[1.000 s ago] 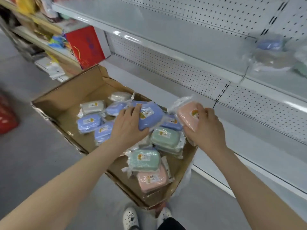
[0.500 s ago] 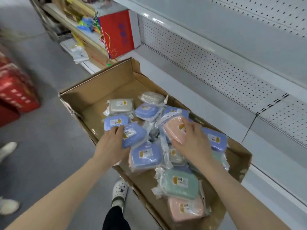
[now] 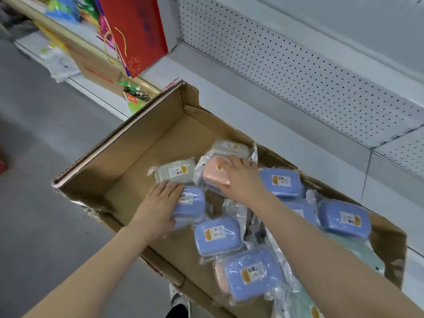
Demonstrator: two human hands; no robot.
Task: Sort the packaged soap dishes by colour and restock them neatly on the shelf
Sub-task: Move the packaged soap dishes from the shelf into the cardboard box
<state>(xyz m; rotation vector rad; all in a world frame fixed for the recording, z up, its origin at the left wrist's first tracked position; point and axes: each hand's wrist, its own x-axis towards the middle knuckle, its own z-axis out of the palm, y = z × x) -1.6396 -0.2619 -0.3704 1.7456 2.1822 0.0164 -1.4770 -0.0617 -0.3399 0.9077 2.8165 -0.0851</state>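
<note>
**Clerk:** Head view, first entry?

**Stockkeeper:** One brown corrugated cardboard box [image 3: 128, 136], open-topped, standing on the grey floor [image 3: 46, 168]. A white metal shelf [image 3: 229, 92] with a perforated back panel ran along its 1 o'clock side.

**Clerk:** Contents?

**Stockkeeper:** Rounded-rectangular plastic soap dishes, each in clear film with a small label, all lying in the box's 3 to 6 o'clock half. There were two grey soap dishes [image 3: 175, 172] at 12 o'clock of the pile and four loose blue soap dishes [image 3: 218, 235] from 3 to 6 o'clock. A second pink dish [image 3: 219, 277] lay partly under the nearest blue one.

**Clerk:** Left hand?

**Stockkeeper:** The left hand [image 3: 158, 203] was at 9 o'clock of the pile. Its fingers were curled over the held blue soap dish [image 3: 192, 203], gripping it just below a grey one.

**Clerk:** Right hand?

**Stockkeeper:** The right hand [image 3: 243, 180] was at 12 o'clock. Its fingers lay across the pink soap dish [image 3: 213, 174] with the thumb at the near edge, clasping it. That dish sat atop another wrapped pack, just beside the grey pair.

**Clerk:** Sundries?

**Stockkeeper:** One red paper gift bag [image 3: 135, 31] at 11 o'clock, standing on the shelf beyond the box.
</note>
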